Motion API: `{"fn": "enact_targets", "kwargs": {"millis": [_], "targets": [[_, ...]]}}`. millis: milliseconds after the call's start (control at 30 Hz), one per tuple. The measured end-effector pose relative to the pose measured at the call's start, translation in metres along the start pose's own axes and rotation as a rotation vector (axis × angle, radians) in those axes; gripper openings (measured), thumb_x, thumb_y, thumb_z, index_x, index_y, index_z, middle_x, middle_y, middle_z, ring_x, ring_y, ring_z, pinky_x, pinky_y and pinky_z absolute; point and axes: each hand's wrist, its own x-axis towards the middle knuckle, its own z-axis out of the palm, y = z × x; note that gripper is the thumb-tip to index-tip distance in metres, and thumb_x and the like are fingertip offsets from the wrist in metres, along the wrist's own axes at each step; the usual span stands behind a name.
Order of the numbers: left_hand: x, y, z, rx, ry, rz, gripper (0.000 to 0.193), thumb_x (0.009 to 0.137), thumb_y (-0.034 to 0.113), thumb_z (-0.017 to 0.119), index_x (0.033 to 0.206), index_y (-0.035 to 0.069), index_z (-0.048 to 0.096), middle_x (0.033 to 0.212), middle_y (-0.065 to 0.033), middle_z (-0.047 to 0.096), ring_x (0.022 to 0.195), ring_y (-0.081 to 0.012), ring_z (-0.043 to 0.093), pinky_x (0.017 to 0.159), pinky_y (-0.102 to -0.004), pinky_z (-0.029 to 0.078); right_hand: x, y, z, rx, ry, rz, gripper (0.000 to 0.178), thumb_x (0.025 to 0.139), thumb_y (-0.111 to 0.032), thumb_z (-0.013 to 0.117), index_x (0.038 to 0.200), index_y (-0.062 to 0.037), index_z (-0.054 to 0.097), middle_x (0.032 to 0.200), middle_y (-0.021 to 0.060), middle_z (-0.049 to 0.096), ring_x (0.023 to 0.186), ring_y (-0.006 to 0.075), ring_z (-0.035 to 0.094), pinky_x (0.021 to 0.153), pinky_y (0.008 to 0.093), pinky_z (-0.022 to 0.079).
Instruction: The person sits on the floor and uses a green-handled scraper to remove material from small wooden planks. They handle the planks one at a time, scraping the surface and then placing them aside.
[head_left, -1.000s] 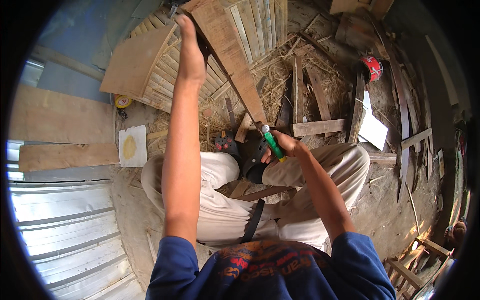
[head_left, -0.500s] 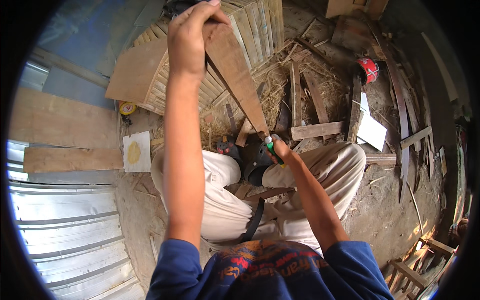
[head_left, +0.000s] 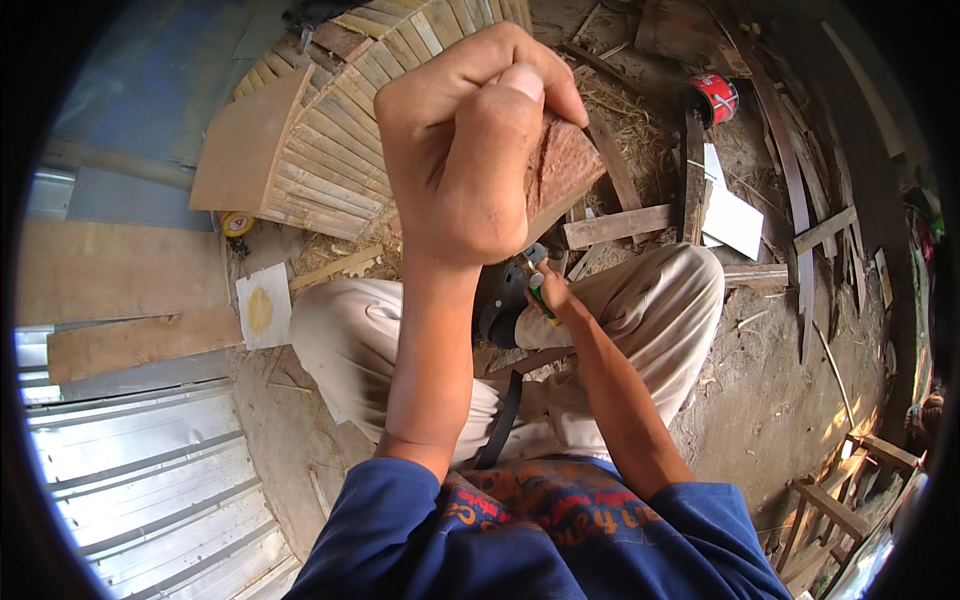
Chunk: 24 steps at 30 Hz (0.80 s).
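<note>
While the left hand point(head_left: 470, 150) is clamped on the raised upper end of the plank point(head_left: 562, 172), stiff and rough, probably fairly light, the right hand point(head_left: 548, 295) closes round a green-handled tool point(head_left: 540, 298) near its lower end

A round red can point(head_left: 716, 97) with a white label lies among wood scraps, upper right.
</note>
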Motion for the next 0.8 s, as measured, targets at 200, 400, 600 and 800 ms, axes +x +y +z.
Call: {"fn": "enact_targets", "kwargs": {"millis": [200,400,600,800], "targets": [[-0.006,0.007,0.014,0.146,-0.141,-0.167,0.034,0.082,0.021,0.045,0.073,-0.008,0.06,0.079,-0.0202,0.062,0.071,-0.022,0.058,0.066,-0.0315,0.047,-0.071,-0.046,0.02,-0.043,0.11,0.179,0.053,0.099,-0.041,0.028,0.076,-0.004,0.058,0.053,0.01,0.052,0.043,0.0228,0.05,0.046,0.0371,0.042],[-0.008,-0.019,0.091,0.165,-0.145,-0.084,0.032,0.092,0.013,0.044,0.07,-0.001,0.062,0.055,0.0029,0.05,0.049,-0.0027,0.042,0.045,-0.0241,0.03,-0.196,-0.033,0.004,-0.175,0.373,0.089,0.052,0.099,-0.035,0.024,0.076,0.0001,0.054,0.062,0.0145,0.054,0.053,0.0261,0.05,0.056,0.0403,0.042],[0.033,-0.041,0.0,0.26,-0.18,-0.014,0.033,0.096,0.016,0.044,0.078,-0.006,0.061,0.079,-0.0094,0.066,0.076,-0.0184,0.062,0.077,-0.0299,0.048,-0.18,-0.025,0.0,0.338,0.022,0.259,0.056,0.098,-0.054,0.022,0.063,-0.0129,0.039,0.05,-0.0009,0.032,0.039,0.0139,0.029,0.041,0.0311,0.026],[0.023,-0.022,-0.088,0.019,-0.138,-0.084,0.033,0.097,0.015,0.045,0.076,-0.005,0.062,0.079,-0.0117,0.064,0.073,-0.0193,0.061,0.074,-0.0331,0.048,-0.19,-0.062,0.015,0.705,-0.659,0.196,0.048,0.097,-0.046,0.031,0.059,-0.0161,0.037,0.048,-0.0022,0.032,0.04,0.0122,0.027,0.041,0.0285,0.023]]}}
